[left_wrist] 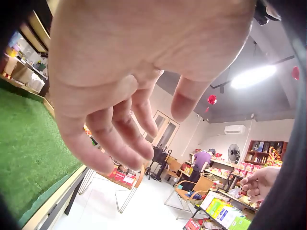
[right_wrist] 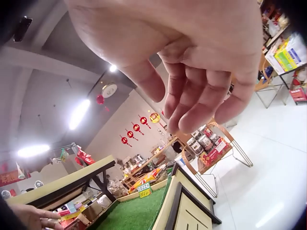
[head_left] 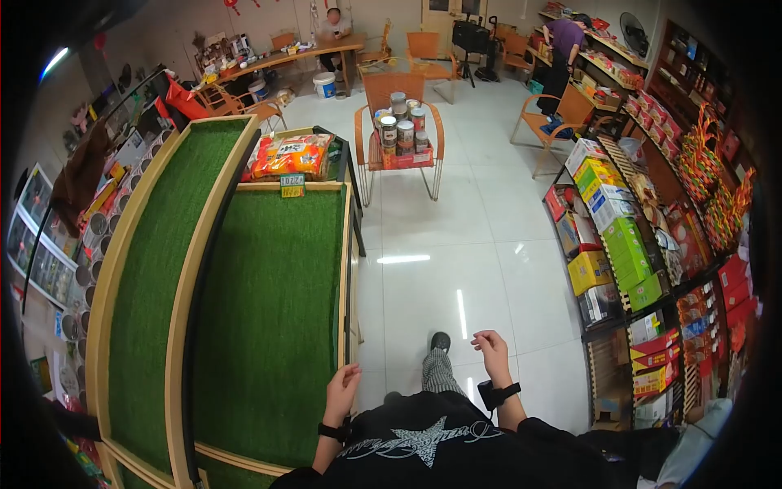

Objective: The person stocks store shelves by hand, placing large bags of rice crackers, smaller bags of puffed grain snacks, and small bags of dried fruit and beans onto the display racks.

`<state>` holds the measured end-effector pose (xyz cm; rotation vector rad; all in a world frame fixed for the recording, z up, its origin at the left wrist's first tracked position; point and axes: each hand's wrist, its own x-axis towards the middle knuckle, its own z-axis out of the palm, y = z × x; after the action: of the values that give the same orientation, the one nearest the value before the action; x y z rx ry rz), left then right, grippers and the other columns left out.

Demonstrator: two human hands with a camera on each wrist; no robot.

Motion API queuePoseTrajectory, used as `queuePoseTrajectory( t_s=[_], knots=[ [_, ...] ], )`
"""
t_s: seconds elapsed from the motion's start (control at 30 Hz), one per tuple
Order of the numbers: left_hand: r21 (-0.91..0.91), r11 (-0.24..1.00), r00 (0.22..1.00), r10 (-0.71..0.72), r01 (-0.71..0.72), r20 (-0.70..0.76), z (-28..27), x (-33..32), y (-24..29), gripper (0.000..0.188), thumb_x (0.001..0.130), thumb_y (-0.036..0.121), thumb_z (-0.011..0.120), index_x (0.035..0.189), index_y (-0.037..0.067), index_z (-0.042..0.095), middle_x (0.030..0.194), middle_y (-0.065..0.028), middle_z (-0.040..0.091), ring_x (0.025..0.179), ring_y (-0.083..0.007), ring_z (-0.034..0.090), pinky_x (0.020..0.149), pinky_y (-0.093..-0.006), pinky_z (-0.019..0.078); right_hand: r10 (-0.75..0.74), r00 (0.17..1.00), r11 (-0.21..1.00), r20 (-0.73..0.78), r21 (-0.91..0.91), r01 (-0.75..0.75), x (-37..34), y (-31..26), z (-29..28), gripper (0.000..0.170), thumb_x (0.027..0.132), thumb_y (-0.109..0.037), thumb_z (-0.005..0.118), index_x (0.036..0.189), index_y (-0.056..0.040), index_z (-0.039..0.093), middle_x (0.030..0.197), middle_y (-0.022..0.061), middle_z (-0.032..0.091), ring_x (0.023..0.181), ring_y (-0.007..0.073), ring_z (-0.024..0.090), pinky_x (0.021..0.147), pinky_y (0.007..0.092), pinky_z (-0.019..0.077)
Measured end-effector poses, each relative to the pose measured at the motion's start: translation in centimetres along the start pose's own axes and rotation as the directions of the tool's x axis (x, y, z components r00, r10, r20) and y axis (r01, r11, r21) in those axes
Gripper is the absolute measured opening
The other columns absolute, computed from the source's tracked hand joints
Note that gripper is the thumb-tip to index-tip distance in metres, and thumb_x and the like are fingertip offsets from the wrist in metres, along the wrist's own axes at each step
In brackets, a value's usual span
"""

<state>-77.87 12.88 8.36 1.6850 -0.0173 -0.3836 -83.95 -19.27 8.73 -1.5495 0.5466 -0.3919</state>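
My left hand (head_left: 342, 394) hangs in the air beside the right edge of a display stand lined with green turf (head_left: 269, 277). Its fingers are loosely bent and hold nothing, as the left wrist view shows. Raised over the floor on the other side of my body is my right hand (head_left: 492, 355), its fingers relaxed and nothing between them. Ahead, a wicker chair (head_left: 394, 85) carries a red box of cans (head_left: 405, 130). An orange and red bag (head_left: 289, 156) lies at the far end of the stand, behind a small price tag (head_left: 292, 186).
Shelves of boxed goods (head_left: 611, 220) run along the right side. A second wicker chair (head_left: 562, 114) stands near a person in purple (head_left: 566, 41). Another person (head_left: 332, 33) sits at the long wooden table (head_left: 285, 55) at the back. White tiled floor (head_left: 456, 212) lies between stand and shelves.
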Motion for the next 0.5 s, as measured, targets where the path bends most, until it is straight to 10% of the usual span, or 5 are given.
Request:
queuePoseTrajectory(
  t_s=[0.5],
  knots=[
    [0.071,0.99,0.992,0.12,-0.123,0.043,10.1,16.6,7.6,0.024,0.081,0.009,0.052,0.103,0.0,0.052,0.094,-0.0089,0.058,0.087,-0.0141,0.054,0.077,-0.0257,0.0421,-0.067,0.998,0.997,0.017,-0.024,0.068,19.0,-3.8,-4.4,0.013,0.082,-0.008,0.048,0.086,0.0006,0.056,0.079,0.0061,0.059,0.073,0.0126,0.058,0.064,0.0238,0.0447]
  ],
)
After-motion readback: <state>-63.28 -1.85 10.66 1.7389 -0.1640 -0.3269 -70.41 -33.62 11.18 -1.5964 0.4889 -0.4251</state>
